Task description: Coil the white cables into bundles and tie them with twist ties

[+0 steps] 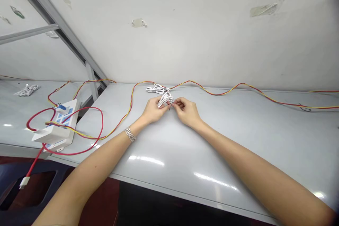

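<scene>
Left-hand grip grasps a white cable bundle between thumb and fingers, while the right-hand grip pinches a thin dark tie at that bundle's right side. The held bundle is over the counter, near its back edge, just in front of a second white coil. Red-and-yellow wire runs along the wall. At left lies a white power strip with blue socket faces; any lettering there is too small to read.
</scene>
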The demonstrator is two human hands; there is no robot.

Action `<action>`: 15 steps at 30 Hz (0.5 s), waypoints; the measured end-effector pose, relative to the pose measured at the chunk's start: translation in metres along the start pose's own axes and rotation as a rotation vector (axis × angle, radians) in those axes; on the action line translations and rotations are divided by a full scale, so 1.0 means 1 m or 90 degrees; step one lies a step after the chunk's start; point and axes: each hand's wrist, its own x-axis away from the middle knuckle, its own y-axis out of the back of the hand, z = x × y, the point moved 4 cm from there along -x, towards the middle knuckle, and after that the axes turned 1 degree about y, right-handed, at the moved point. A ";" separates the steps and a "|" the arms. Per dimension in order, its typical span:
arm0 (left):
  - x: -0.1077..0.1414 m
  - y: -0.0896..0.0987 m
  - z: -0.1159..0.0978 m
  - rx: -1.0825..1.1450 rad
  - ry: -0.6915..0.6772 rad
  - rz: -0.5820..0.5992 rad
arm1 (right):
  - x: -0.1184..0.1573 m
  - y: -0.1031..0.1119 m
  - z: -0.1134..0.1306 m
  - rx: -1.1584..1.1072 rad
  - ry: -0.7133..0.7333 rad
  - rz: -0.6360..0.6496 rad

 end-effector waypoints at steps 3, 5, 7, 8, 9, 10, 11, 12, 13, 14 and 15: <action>0.000 0.002 -0.001 -0.028 -0.021 -0.043 | 0.001 -0.002 0.001 0.029 0.020 0.042; 0.000 0.004 -0.002 -0.036 -0.029 -0.064 | 0.002 -0.004 0.003 0.043 0.037 0.071; 0.000 0.005 -0.002 -0.043 -0.029 -0.078 | 0.002 -0.006 0.004 0.045 0.046 0.093; 0.000 0.005 -0.002 -0.048 -0.024 -0.084 | 0.002 -0.006 0.004 0.041 0.046 0.097; 0.000 0.006 -0.001 -0.054 -0.018 -0.090 | 0.001 -0.006 0.003 0.032 0.039 0.092; 0.000 0.006 -0.001 -0.059 -0.010 -0.096 | 0.000 -0.005 0.002 0.013 0.021 0.075; 0.000 0.007 0.001 -0.062 0.001 -0.100 | -0.002 -0.003 -0.001 -0.018 -0.010 0.046; -0.001 0.007 0.002 -0.064 0.015 -0.100 | -0.004 0.000 -0.004 -0.062 -0.049 0.010; -0.001 0.008 0.003 -0.061 0.032 -0.097 | -0.005 0.003 -0.008 -0.115 -0.090 -0.029; -0.002 0.008 0.004 -0.053 0.049 -0.091 | -0.007 0.006 -0.011 -0.169 -0.123 -0.061; -0.002 0.007 0.005 -0.045 0.064 -0.083 | -0.008 0.008 -0.012 -0.216 -0.140 -0.085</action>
